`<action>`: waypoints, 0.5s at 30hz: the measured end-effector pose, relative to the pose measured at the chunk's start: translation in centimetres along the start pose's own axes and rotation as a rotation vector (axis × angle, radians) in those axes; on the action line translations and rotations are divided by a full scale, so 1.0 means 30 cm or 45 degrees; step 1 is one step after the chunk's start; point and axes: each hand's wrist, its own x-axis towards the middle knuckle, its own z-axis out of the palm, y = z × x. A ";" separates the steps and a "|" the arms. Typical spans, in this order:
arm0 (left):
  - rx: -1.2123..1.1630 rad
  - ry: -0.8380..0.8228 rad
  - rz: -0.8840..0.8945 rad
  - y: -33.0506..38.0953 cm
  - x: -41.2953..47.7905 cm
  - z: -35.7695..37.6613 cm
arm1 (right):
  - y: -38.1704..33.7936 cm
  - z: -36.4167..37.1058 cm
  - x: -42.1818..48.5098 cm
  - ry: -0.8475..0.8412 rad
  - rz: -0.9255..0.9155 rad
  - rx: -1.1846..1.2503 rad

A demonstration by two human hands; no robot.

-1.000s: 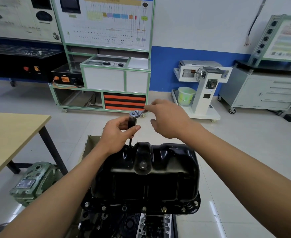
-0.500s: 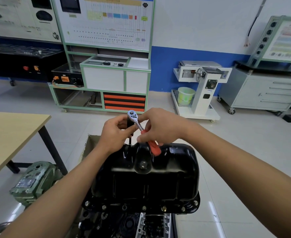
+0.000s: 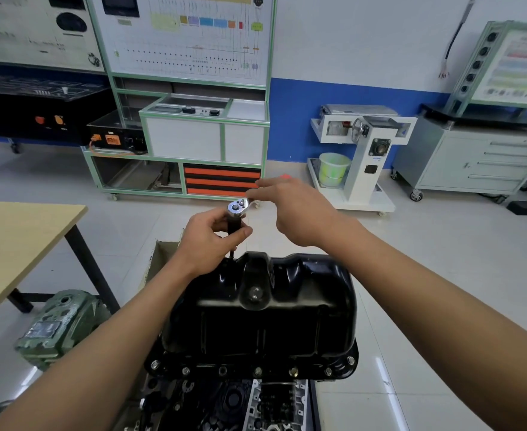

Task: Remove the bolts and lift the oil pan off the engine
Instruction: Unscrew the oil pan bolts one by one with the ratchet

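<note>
Since half a second earlier, the handle of the ratchet (image 3: 236, 207) has been swung from above the oil pan (image 3: 262, 315) out to the far right, and only its orange tip is now seen past the knuckles of the right hand (image 3: 299, 209). The handle is gripped by that hand, with the fingers closed near the chrome head. The black extension bar (image 3: 234, 226) under the head is held upright, pinched between thumb and fingers of the left hand (image 3: 211, 241), and its lower end is set at the far left rim of the pan. The black pan is seated on the engine (image 3: 225, 405) in the centre foreground, and a row of bolts (image 3: 258, 371) is seen along its near flange. Just behind the pan on the left, a cardboard box (image 3: 162, 253) is partly hidden by the left forearm. A wooden surface (image 3: 16, 244) fills the left side, and a green casting (image 3: 60, 321) is seen on the floor between its leg and the engine. On the right of the pan, tiled floor (image 3: 427, 275) lies open. Well apart, along the wall, a green-framed training bench (image 3: 193, 141), a white stand (image 3: 365, 169) with a green bucket (image 3: 333, 169) and a grey drawer cabinet (image 3: 473, 160) are lined up.
</note>
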 end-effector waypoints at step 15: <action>-0.087 0.052 0.030 0.012 0.000 -0.001 | -0.085 -0.033 -0.053 -0.036 0.094 0.031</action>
